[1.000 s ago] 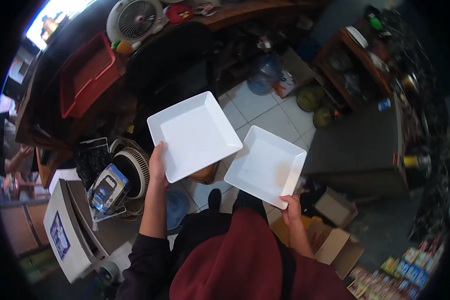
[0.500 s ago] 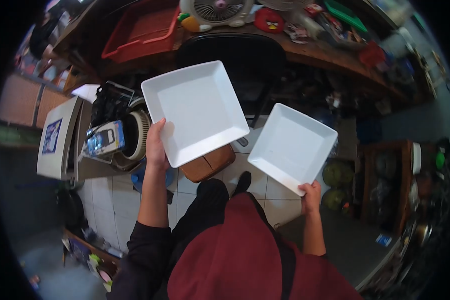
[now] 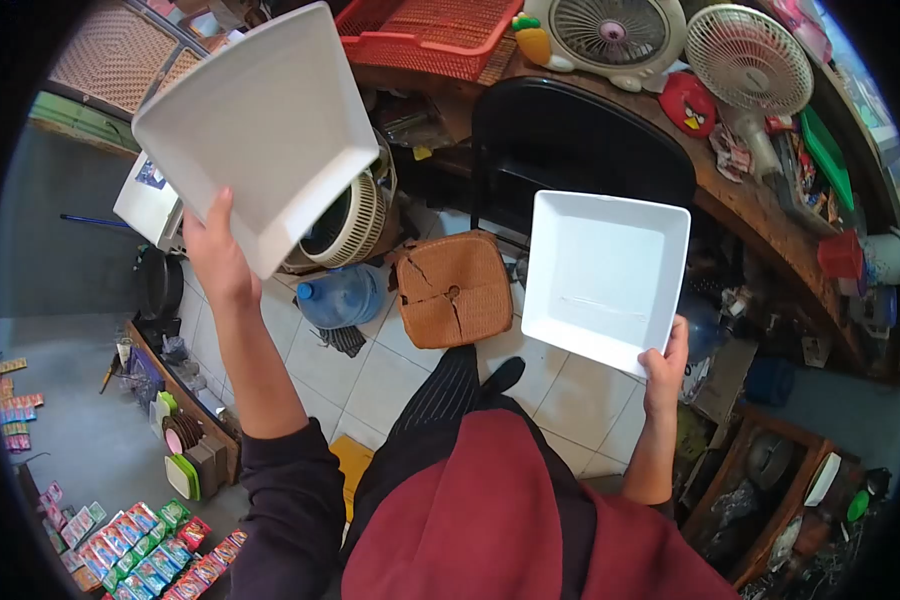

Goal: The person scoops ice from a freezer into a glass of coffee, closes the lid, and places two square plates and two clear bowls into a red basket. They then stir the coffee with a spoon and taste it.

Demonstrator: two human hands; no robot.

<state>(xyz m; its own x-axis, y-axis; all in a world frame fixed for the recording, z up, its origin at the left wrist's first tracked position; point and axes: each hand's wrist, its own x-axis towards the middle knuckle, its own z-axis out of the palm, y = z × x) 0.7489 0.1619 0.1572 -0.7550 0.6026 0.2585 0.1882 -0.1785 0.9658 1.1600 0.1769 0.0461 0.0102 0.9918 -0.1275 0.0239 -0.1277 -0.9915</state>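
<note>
My left hand point(image 3: 220, 255) grips the lower edge of a large white square dish point(image 3: 265, 130), thumb on its inner face and fingers hidden behind. The dish is tilted and raised at the upper left. A smaller white square dish point(image 3: 605, 270) is held at its lower right corner by my right hand point(image 3: 665, 365), thumb over the rim. Its inside faces me, and a faint line runs across the lower part. The two dishes are apart, both in the air above the floor.
Between the dishes, a cracked brown woven stool point(image 3: 455, 290) stands on the tiles beside a blue water jug point(image 3: 340, 297). Beyond is a black chair point(image 3: 580, 150) at a wooden desk carrying a red basket point(image 3: 425, 40) and fans point(image 3: 610, 35). Sachets point(image 3: 140, 550) hang lower left.
The large dish has moved up and left and tilted more. The smaller dish has turned more upright to my view. My view has swung left, bringing the sachets into sight.
</note>
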